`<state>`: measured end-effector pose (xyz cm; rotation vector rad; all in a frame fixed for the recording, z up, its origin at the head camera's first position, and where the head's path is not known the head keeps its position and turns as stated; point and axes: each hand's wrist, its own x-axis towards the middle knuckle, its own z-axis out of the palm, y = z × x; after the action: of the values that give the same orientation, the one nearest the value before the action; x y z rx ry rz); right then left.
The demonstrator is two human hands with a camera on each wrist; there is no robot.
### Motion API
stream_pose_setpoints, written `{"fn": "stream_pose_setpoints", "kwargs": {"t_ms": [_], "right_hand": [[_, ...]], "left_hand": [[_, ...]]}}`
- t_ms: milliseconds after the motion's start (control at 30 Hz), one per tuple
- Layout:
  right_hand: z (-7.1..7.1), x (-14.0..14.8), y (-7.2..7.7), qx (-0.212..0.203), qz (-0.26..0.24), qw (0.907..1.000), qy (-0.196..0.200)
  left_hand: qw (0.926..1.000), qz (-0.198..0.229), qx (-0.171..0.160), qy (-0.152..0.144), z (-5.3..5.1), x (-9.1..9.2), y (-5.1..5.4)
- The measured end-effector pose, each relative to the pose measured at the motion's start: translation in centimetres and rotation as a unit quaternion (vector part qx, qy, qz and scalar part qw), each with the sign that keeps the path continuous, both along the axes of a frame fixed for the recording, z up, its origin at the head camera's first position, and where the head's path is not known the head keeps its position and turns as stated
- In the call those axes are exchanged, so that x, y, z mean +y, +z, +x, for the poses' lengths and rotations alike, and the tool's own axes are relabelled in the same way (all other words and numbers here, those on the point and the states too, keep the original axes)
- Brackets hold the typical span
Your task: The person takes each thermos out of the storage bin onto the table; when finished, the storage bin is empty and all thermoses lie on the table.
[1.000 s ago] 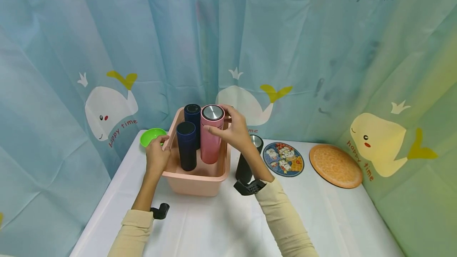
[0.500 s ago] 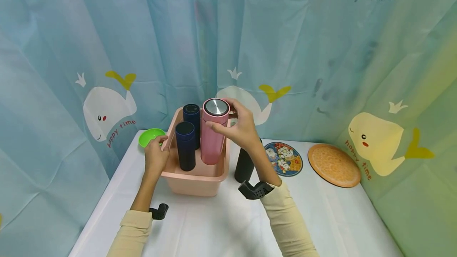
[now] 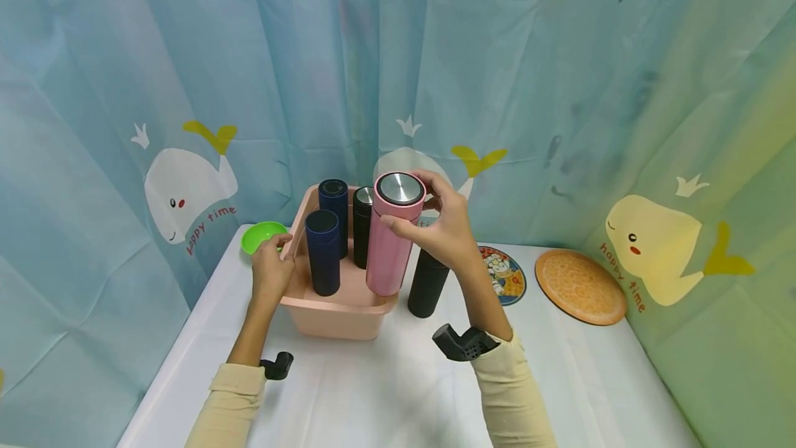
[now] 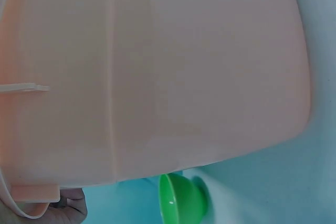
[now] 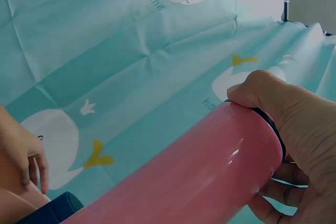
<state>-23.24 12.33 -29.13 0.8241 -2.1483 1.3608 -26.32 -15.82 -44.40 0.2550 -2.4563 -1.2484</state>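
Observation:
My right hand (image 3: 444,223) grips a pink thermos bottle (image 3: 392,247) near its steel-topped lid, thumb on the near side and fingers behind. The bottle tilts slightly over the right rim of a pink plastic bin (image 3: 338,323). With curled fingers my left hand (image 3: 272,269) holds the bin's left rim; in the left wrist view the bin's outer wall (image 4: 210,66) hides most of that hand. Inside the bin stand two dark blue bottles, a front one (image 3: 323,258) and a back one (image 3: 336,202), and a black bottle (image 3: 362,230) with a steel top.
Another black bottle (image 3: 428,285) stands on the white table just right of the bin, partly behind the pink one. A green bowl (image 3: 261,235) sits at the left. A patterned round mat (image 3: 506,275) and an orange round mat (image 3: 581,287) lie to the right.
My right hand has lifted the pink bottle and carried it rightward toward the bin's right rim, uncovering the black bottle inside. The left hand has stayed on the rim.

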Motion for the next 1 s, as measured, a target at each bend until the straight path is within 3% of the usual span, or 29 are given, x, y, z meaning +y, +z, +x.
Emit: {"fn": "stream_pose_setpoints", "kwargs": {"t_ms": [567, 1000], "right_hand": [[1.8, 3.0, -1.1, -0.04, -0.011, 0.999, -0.013], [3.4, 5.5, -1.9, -0.044, -0.029, 0.9985, -0.011]], "left_hand": [[0.9999, -0.009, 0.003, -0.005, 0.0, 0.2, 0.0], [0.9999, -0.003, -0.011, -0.004, 0.0, 0.0, -0.1]]}}
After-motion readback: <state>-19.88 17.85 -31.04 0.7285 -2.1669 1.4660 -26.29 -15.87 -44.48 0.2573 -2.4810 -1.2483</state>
